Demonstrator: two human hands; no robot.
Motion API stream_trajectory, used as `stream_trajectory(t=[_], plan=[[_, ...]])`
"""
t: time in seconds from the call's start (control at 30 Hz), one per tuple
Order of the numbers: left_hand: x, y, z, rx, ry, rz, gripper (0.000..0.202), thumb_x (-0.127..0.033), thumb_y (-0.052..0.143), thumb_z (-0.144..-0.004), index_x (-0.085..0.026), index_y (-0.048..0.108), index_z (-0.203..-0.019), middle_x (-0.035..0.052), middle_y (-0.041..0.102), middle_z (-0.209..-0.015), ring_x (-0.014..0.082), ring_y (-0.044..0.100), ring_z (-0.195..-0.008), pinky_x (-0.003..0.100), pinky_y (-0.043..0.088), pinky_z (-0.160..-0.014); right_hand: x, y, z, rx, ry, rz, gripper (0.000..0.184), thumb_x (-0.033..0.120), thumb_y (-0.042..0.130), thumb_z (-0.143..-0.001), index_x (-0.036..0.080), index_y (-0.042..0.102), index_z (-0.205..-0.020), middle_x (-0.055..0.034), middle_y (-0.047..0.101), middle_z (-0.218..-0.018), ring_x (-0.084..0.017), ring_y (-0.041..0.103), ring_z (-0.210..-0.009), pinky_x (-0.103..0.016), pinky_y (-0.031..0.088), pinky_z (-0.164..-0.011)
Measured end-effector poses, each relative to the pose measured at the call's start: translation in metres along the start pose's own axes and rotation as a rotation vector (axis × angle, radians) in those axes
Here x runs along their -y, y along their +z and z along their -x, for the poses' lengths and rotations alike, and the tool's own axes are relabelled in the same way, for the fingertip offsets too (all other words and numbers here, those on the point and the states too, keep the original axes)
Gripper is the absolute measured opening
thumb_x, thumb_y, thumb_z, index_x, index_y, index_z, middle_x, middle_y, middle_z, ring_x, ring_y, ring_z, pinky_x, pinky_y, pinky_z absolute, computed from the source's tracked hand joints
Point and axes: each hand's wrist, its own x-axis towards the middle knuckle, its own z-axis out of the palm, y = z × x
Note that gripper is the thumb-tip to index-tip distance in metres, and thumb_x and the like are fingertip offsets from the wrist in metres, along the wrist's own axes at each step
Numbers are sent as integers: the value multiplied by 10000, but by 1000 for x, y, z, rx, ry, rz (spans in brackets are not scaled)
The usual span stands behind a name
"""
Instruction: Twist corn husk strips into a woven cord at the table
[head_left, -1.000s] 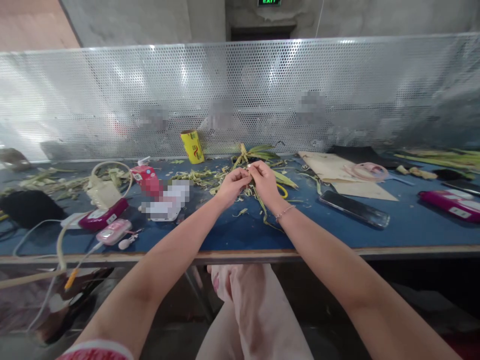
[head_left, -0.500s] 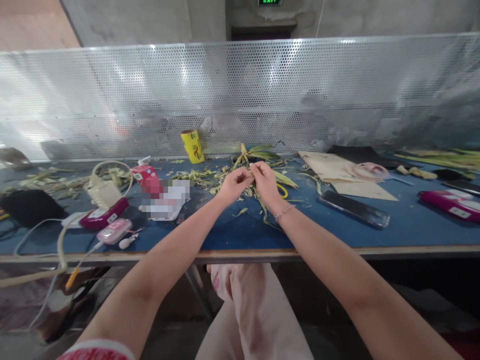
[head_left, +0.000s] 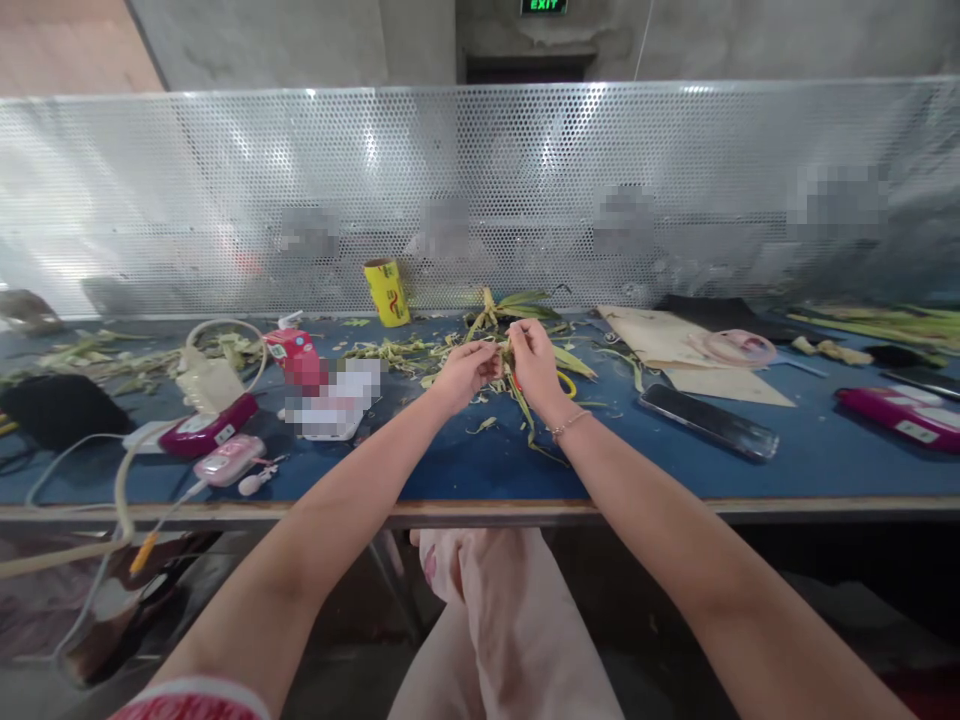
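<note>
Space opened between left hand (head_left: 466, 372) and right hand (head_left: 534, 362), which met 1 second earlier above plant scraps (head_left: 394, 352) on the bench (head_left: 465, 462). Between them, the right pinched a plant piece (head_left: 506, 352); the left's hold was unclear, the parting suggesting a tug.

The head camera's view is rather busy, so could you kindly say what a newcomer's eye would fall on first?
Probably the bright yellow cylinder, standing near the foot of the perforated metal screen. Next, the left hand and right hand, close together among plant scraps mid-table. The green EXIT sign glows at the top edge.
</note>
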Motion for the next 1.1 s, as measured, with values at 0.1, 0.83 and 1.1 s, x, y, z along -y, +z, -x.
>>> stream_trajectory(t=[0.1,0.83,1.1], plan=[[-1,1,1,5,-101,-15,181,-248,572,-747,-137,477,-640,-13,499,-510,64,475,-448,224,426,-522,0,0,1,23,-8,4,230,415,387,-857,208,440,-771,29,413,-625,-114,392,-576,-256,339,-568],[14,-11,-10,-360,403,-505,175,-250,482,-797,-190,420,-644,-57,355,-472,81,358,-478,217,279,-501,12,7,7,228,70,-5,193,368,494,-799,213,470,-687,66,342,-455,-90,323,-424,-247,258,-456],[16,-13,-16,-454,424,-455,162,-227,462,-793,-189,405,-646,-54,353,-506,78,360,-513,211,277,-508,10,15,9,248,172,-138,202,382,537,-767,224,449,-678,81,340,-414,-80,301,-367,-238,240,-406]])
